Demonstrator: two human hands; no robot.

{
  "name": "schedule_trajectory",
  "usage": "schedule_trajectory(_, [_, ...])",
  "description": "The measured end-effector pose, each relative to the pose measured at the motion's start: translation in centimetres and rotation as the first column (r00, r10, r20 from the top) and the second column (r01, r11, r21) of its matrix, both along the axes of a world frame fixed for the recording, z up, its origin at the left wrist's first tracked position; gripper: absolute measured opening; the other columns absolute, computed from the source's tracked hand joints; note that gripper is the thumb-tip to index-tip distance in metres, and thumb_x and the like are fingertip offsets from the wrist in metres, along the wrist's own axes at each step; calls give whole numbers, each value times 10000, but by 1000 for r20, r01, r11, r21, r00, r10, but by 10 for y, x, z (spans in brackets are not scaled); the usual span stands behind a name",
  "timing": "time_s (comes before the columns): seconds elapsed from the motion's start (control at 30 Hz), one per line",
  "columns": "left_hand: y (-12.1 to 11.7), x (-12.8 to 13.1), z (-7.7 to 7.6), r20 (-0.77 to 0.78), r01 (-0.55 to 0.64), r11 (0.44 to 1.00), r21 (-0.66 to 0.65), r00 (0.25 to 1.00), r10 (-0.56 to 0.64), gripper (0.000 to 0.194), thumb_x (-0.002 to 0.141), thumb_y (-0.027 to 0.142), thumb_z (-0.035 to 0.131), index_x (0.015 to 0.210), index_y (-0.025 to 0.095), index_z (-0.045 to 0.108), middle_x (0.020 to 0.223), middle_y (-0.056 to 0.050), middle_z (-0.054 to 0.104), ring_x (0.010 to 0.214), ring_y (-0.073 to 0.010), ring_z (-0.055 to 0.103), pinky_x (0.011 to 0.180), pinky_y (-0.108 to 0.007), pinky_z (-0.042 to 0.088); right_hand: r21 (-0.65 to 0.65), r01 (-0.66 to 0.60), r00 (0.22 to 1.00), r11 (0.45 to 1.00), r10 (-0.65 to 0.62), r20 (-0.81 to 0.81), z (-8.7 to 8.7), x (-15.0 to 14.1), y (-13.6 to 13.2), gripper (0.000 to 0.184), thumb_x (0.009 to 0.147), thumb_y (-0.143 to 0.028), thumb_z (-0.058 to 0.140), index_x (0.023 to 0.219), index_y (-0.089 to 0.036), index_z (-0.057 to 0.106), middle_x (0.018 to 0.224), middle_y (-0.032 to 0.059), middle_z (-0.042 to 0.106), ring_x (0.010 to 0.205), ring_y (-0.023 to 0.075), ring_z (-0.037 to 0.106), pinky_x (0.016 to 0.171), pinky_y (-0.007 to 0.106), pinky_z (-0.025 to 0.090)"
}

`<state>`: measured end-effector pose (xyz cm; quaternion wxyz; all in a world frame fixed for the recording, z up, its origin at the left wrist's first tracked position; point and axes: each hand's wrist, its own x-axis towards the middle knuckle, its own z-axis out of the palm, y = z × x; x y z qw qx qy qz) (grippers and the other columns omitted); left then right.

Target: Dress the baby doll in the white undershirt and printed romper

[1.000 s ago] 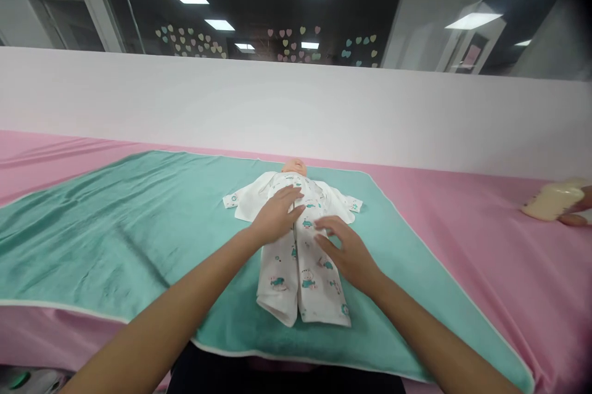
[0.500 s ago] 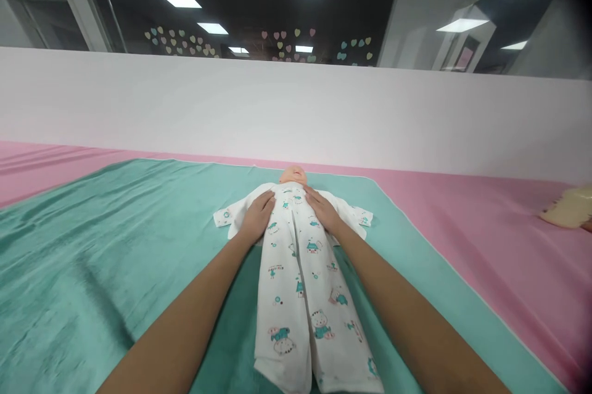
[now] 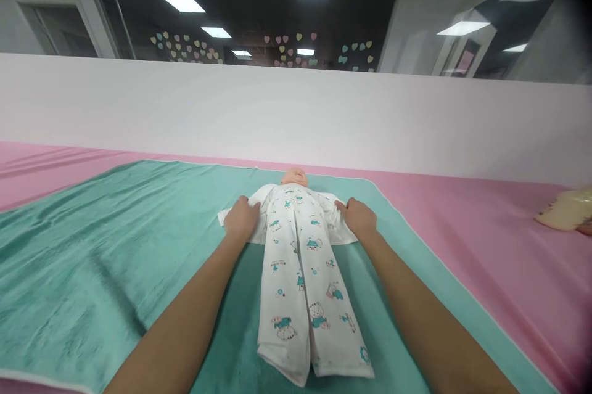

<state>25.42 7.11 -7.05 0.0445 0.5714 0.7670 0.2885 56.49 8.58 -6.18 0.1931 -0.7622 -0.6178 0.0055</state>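
Observation:
A baby doll (image 3: 295, 177) lies on its back, only its head showing above the clothes. Over its body lie white printed baby pants (image 3: 300, 277), legs stretched toward me. Beneath them a white baby shirt (image 3: 263, 197) spreads out with its sleeves to both sides. My left hand (image 3: 242, 216) is closed on the shirt's left sleeve, thumb toward the doll. On the other side my right hand (image 3: 358, 216) pinches the right sleeve, covering its outer end. Both hands rest low, close to the cloth.
A green towel (image 3: 152, 258) lies under the doll, with wrinkles at the left. Pink cloth (image 3: 485, 246) shows around it. Behind runs a low white wall (image 3: 277, 116) below a dark window (image 3: 254, 5). A pale beige object (image 3: 567, 209) lies at the right edge.
Both hands have moved outward from the pants' waist to the shirt's sleeves. Their fingers, flat before, are now closed on the sleeves.

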Motion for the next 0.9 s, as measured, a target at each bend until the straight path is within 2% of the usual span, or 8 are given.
schedule_trajectory(0.17, [-5,7,2,-58,108,993,-39,992,-111,264,840,365,359,875,163,525,983,-176,618,937,-338,576,725,-418,416,-211,-18,998,977,5,-61,13,12,-2,459,741,-594,527,800,-146,608,885,178,629,884,317,592,697,396,400])
schedule_trajectory(0.37, [-9,18,15,433,151,944,294,859,-272,181,794,366,495,843,193,470,851,-53,592,814,-207,556,707,-316,418,-226,-284,913,932,190,-362,12,17,-10,441,637,-553,649,796,-144,609,901,119,658,824,242,602,639,298,422])
schedule_trajectory(0.43, [-17,24,24,583,217,896,388,695,-421,171,761,335,545,833,194,480,872,-32,585,785,-171,544,691,-291,422,-192,-374,802,907,212,-559,9,19,-14,425,652,-515,651,860,-147,601,952,115,656,830,231,604,633,289,440])
schedule_trajectory(0.53, [-36,33,42,732,435,773,463,304,-610,198,742,324,584,875,190,525,981,-48,602,733,-133,548,622,-255,426,21,-503,445,864,279,-851,6,21,-18,396,664,-447,651,936,-170,578,1005,103,644,857,228,607,675,305,466])
schedule_trajectory(0.6, [-50,38,52,761,618,631,468,81,-644,214,726,317,619,881,179,563,1058,-79,610,668,-108,539,551,-234,406,209,-507,236,836,368,-900,6,19,-20,392,685,-425,620,989,-182,565,1027,95,637,892,232,603,725,323,471])
schedule_trajectory(0.7, [-62,43,62,799,767,454,453,-123,-589,222,717,321,640,860,157,593,1030,-122,636,569,-92,517,449,-217,345,365,-446,111,817,455,-884,9,4,-21,412,705,-407,576,1050,-185,542,1066,99,619,935,247,593,773,351,467])
schedule_trajectory(0.77, [-60,43,61,813,693,498,521,-227,-536,208,733,329,619,832,148,589,912,-102,652,521,-79,499,408,-197,302,409,-425,79,807,484,-872,16,-14,-21,414,700,-400,580,1056,-196,531,1056,89,617,921,242,594,773,354,465])
schedule_trajectory(0.9, [-34,29,45,782,253,750,611,-341,-522,140,739,296,575,757,161,544,639,15,549,440,-38,404,367,-164,234,433,-544,43,719,539,-841,36,-51,-27,391,661,-371,657,1006,-221,552,999,43,622,852,190,590,717,300,451])
